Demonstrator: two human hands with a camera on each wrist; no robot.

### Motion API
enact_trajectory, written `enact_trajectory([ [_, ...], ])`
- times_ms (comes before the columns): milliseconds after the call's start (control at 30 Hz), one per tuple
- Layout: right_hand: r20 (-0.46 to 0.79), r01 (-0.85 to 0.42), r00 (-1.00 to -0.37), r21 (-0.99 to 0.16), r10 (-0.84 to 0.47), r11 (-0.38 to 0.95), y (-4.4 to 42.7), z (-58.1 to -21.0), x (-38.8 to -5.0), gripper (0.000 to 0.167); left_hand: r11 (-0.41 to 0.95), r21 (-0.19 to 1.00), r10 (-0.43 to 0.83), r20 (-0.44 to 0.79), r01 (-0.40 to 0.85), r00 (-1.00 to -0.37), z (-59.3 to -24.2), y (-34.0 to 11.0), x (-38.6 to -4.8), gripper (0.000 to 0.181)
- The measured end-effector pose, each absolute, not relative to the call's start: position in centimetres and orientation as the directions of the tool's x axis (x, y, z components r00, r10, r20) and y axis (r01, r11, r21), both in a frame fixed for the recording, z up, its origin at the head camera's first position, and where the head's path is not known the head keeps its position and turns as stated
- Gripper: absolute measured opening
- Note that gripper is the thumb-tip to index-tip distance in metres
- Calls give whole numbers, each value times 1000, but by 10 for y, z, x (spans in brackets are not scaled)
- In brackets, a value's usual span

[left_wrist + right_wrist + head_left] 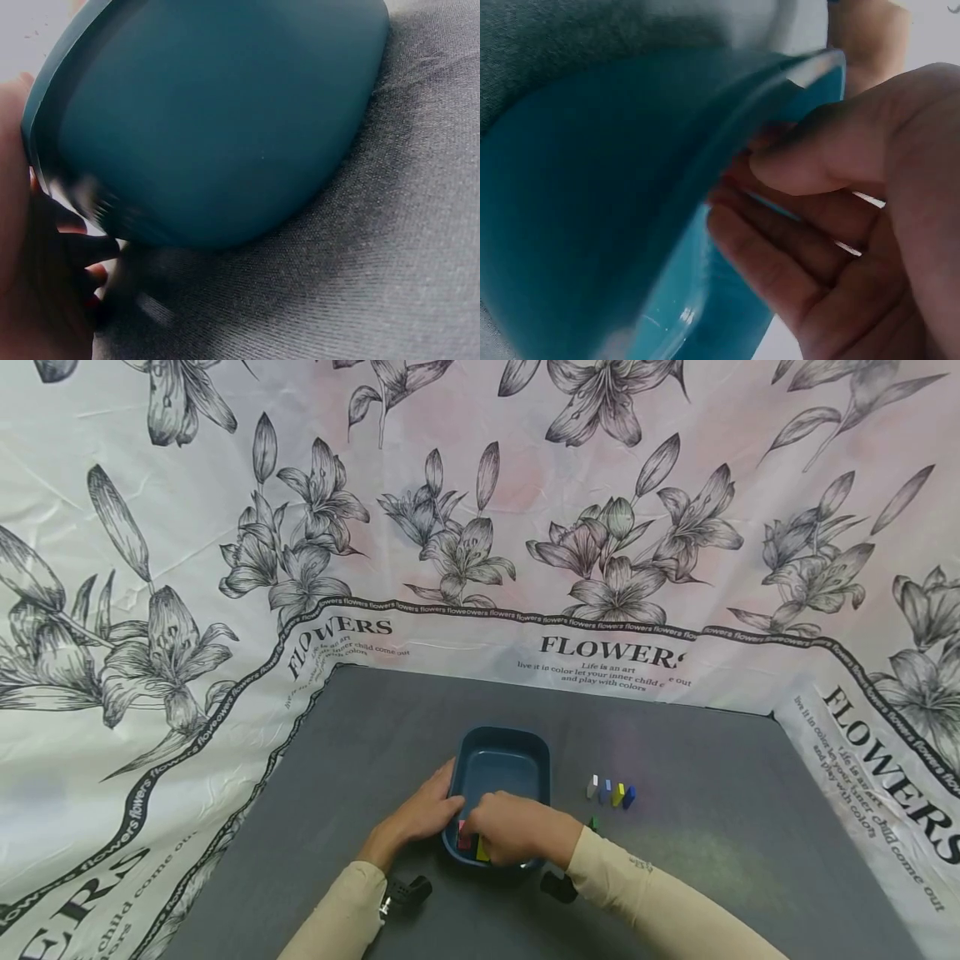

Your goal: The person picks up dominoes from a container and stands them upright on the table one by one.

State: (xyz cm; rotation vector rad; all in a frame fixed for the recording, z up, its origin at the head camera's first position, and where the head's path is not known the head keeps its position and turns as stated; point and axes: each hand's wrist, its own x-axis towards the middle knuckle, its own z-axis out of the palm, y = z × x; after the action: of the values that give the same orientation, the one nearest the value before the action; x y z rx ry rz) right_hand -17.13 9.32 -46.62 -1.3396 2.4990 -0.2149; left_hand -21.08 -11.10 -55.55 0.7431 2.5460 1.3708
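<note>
A dark blue plastic tray (501, 739) sits on the grey table. My left hand (423, 808) grips its left side, thumb at the rim and fingers outside; the left wrist view shows the tray's outer wall (225, 127) beside them. My right hand (517, 828) reaches over the near right rim, fingers curled down inside. It appears to pinch a yellow block (482, 850), mostly covered by the fingers. Just left of that, a red block (464, 837) stands by the tray's near left corner. In the right wrist view the thumb and fingers (761, 262) hide the pinched spot.
Right of the tray stand a white block (593, 787), a light blue block (605, 792), a yellow block (618, 795) and a dark blue block (629, 797) in a row. A green block (594, 823) is partly hidden by my right wrist. Flower-printed cloth (465, 643) borders the table.
</note>
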Motion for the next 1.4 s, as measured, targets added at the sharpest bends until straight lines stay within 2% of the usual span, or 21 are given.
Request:
enact_trajectory([
  [167, -219, -809, -484, -255, -847, 529, 92, -466, -167, 27, 500, 812, 469, 38, 300, -882, -551, -109, -210, 83],
  [333, -259, -819, -487, -196, -834, 539, 90, -467, -169, 23, 502, 814, 465, 30, 291, -885, -551, -108, -210, 83],
  [467, -276, -812, -504, -171, -818, 558, 93, -466, -176, 29, 490, 825, 464, 26, 281, -885, -551, -108, -210, 83],
  [700, -299, -741, -572, -211, -764, 637, 100, -464, -198, 24, 467, 837, 470, 38, 285, -882, -551, -107, -210, 79],
  [967, -256, -726, -584, -259, -770, 637, 105, -467, -224, 27, 463, 818, 485, 88, 341, -870, -552, -108, -211, 79],
  [1100, -207, -721, -593, -294, -778, 628, 109, -467, -235, 27, 456, 827, 483, 80, 329, -872, -551, -108, -211, 80],
  [1233, -150, -654, -655, -378, -740, 655, 113, -465, -241, 27, 452, 838, 479, 62, 307, -876, -549, -107, -210, 78],
  [1400, -210, -416, -799, -484, -564, 770, 117, -463, -244, 22, 452, 847, 467, 41, 278, -883, -549, -106, -208, 76],
])
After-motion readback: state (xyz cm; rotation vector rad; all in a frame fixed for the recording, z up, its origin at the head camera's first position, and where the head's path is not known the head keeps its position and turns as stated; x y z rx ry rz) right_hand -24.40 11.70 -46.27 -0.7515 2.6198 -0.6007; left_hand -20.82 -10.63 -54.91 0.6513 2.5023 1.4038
